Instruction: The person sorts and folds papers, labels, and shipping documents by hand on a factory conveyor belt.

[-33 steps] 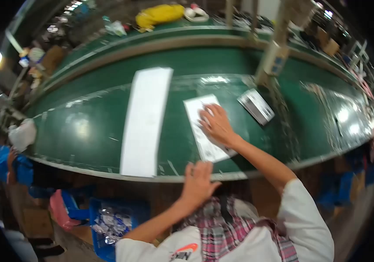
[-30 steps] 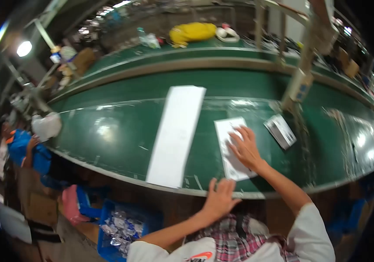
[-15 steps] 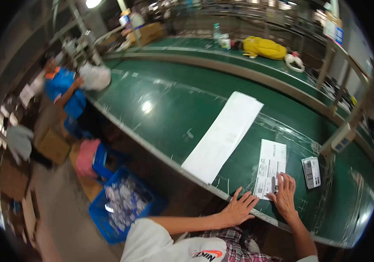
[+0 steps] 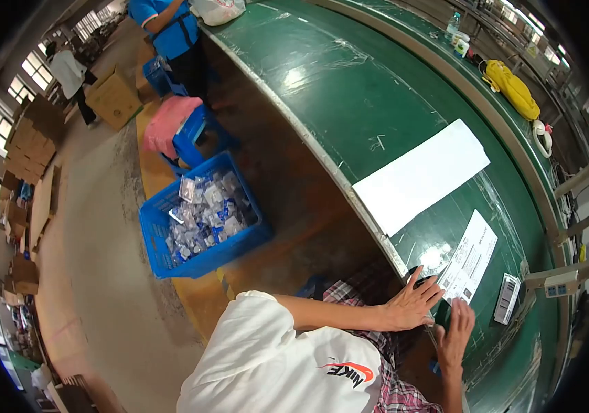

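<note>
A printed paper sheet [image 4: 472,253] with text and codes lies on the green table. My left hand [image 4: 413,305] rests at the table edge by the sheet's lower left corner, fingers spread. Something dark, too hidden to name, shows beside its fingertips. My right hand [image 4: 455,335] is just below the sheet's lower end, its fingers extended and apart and nothing seen in them. To the right lies a small stack of barcode labels [image 4: 507,299]. Farther up the table is a pile of long white sheets [image 4: 422,177].
Left of the table stands a blue crate [image 4: 205,260] full of small bagged items. Behind it is a blue stool with a pink cloth [image 4: 170,124]. A person in a blue shirt [image 4: 164,27] stands at the table's far end. A yellow bundle [image 4: 511,89] lies on the back ledge.
My view has swung left. My right hand has drawn back from the printed sheet's surface towards its lower end. My left hand stays at the table edge, now at the sheet's corner.
</note>
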{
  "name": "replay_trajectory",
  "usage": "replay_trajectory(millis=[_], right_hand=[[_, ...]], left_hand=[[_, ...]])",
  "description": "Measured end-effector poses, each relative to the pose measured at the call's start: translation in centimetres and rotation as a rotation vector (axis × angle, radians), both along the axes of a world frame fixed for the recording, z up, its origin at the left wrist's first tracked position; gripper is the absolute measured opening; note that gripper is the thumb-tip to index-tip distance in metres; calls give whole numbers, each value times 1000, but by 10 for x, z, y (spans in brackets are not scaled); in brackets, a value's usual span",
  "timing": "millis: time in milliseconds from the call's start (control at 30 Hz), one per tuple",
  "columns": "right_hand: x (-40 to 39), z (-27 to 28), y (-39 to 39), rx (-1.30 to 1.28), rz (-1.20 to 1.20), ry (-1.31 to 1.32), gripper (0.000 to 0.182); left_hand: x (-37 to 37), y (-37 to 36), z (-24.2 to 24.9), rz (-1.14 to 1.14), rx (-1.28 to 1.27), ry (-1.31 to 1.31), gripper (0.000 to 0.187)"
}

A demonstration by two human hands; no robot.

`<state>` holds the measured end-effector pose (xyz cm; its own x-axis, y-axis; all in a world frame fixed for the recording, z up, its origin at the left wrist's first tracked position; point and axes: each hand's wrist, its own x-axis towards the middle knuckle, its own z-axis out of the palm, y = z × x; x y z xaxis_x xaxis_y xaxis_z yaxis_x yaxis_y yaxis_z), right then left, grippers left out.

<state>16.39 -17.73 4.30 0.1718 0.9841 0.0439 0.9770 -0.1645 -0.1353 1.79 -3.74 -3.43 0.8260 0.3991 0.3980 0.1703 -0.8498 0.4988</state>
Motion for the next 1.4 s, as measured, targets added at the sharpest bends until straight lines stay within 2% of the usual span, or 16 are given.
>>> replay_trajectory(millis=[67,200,367,467,600,667,767,833,933,1100,1200,1233,1267,1367,1400], right_hand=[[-2,-15,-5,-54,35,8,63],[-12,-4,-19,-59,-90,43,63],[-10,1,-36,-21,-209,-30,65],[-3,8,-24,225,-238,15,39],[24,13,13,352,-232,96,32],[50,11,34,395,-225,130,28],[85,6,63,415,-229,167,22],[97,2,76,398,-217,172,18],[107,-4,85,274,-240,173,19],[110,-10,84,324,-238,249,17],[113,-13,83,347,-270,337,20],[117,-15,84,358,-289,371,24],[121,-15,86,369,-304,402,28],[133,-12,96,618,-384,294,43],[138,-12,98,627,-401,304,47]], left_hand=[[-3,2,1,22,45,58,80],[-8,3,3,-3,141,111,77],[-14,12,14,-35,111,75,74],[-16,17,23,-97,78,91,70],[-15,35,44,-160,72,130,56],[1,55,56,-200,-3,170,49],[47,104,78,-235,-174,96,30],[88,134,84,-204,-104,65,27],[156,174,70,-247,2,33,31],[217,193,66,-220,217,323,46],[234,199,76,-232,137,564,47],[237,201,75,-241,135,582,40],[238,202,73,-250,116,585,40],[231,201,78,-289,92,555,33],[226,199,78,-317,-12,471,31]])
